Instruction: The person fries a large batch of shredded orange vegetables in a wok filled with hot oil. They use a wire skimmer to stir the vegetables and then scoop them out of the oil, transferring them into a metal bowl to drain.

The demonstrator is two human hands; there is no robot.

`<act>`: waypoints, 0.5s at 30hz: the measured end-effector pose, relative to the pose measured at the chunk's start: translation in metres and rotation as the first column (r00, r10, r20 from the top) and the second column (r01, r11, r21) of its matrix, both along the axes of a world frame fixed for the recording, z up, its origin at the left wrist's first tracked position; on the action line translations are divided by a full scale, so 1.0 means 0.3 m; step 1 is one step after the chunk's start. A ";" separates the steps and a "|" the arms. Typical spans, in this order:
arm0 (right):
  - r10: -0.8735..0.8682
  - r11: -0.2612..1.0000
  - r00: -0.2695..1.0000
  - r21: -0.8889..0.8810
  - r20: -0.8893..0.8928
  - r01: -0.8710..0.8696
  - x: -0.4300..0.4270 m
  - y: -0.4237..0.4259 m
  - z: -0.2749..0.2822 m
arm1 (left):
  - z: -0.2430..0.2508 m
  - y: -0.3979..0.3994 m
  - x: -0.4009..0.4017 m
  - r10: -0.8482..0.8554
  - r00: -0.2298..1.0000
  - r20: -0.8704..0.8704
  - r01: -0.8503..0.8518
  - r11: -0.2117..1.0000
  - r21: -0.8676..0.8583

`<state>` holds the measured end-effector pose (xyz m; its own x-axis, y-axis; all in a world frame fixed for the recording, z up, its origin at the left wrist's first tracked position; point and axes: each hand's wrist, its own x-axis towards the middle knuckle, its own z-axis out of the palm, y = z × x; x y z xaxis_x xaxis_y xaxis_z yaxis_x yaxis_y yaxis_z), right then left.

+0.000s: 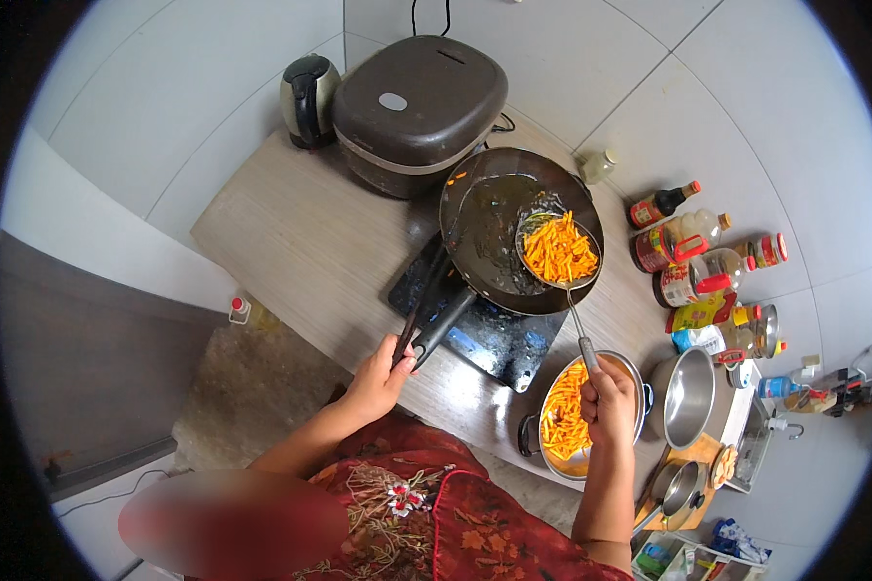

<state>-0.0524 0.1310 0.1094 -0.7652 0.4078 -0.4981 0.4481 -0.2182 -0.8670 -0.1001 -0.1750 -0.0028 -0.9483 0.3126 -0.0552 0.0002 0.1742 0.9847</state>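
Note:
My right hand grips the handle of a skimmer, whose basket, heaped with orange vegetable strips, is over the right side of a dark wok. Liquid that looks like oil lies in the wok, and a few strips stick to its far left wall. My left hand holds a long dark utensil, which may be chopsticks, beside the end of the wok handle. Below my right hand stands a metal pot holding many more orange strips.
Under the wok is a black cooktop. A brown rice cooker and an electric kettle stand behind, against the wall. Sauce and oil bottles line the right. A steel bowl and a saucepan are near the sink.

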 end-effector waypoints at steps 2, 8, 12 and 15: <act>0.025 0.999 1.000 0.044 0.001 -0.025 -0.038 0.001 -0.024 | -0.012 -0.004 0.000 -0.005 1.000 -0.026 0.005 1.000 -0.022; 0.087 0.989 0.996 0.126 -0.034 -0.082 -0.158 -0.012 -0.087 | -0.008 -0.005 -0.005 -0.010 1.000 -0.026 0.010 1.000 -0.009; 0.153 0.984 0.987 0.094 -0.040 -0.149 -0.195 -0.049 -0.113 | -0.004 -0.008 -0.004 -0.008 1.000 -0.016 0.008 1.000 -0.004; 0.167 0.986 0.985 0.035 -0.032 -0.166 -0.189 -0.074 -0.132 | 0.022 -0.009 -0.015 0.012 0.999 -0.044 -0.014 0.999 -0.046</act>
